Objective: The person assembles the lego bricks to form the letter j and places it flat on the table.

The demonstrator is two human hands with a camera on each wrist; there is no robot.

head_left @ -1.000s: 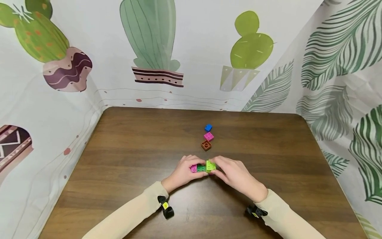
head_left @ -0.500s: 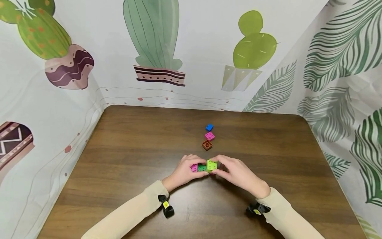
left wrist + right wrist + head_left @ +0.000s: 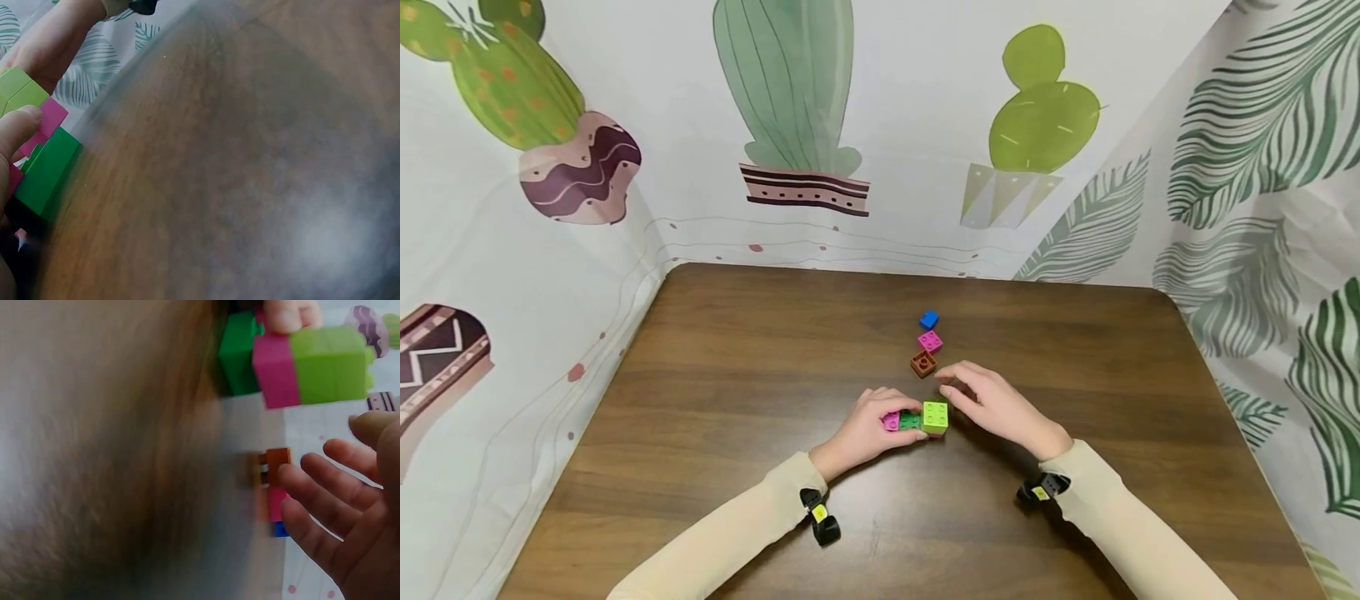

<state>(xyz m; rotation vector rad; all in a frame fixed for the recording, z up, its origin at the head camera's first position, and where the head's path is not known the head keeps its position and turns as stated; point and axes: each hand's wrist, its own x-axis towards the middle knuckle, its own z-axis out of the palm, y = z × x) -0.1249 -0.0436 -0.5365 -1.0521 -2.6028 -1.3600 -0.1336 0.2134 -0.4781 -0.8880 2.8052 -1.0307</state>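
My left hand (image 3: pixel 867 429) grips a small stack of toy building bricks on the table. On top at the right end sits a lime green brick (image 3: pixel 935 417); the right wrist view shows it on a pink brick (image 3: pixel 276 370), which stands on a green brick (image 3: pixel 239 353). Another pink brick (image 3: pixel 891 421) shows at the left end, partly covered by the fingers. The left thumb (image 3: pixel 19 128) touches the stack's side in the left wrist view. To the right of the stack, my right hand (image 3: pixel 1003 408) holds nothing, its fingers spread and apart from the bricks.
Beyond the stack, a brown brick (image 3: pixel 923 363) lies with its hollow side up. Behind it come a loose pink brick (image 3: pixel 930 342) and a blue brick (image 3: pixel 928 320). The wooden table (image 3: pixel 760 333) meets a printed cloth backdrop (image 3: pixel 917 167) at the far edge.
My right hand has let go of the lime green brick and moved away to the right and slightly forward. The left hand keeps its grip on the stack.
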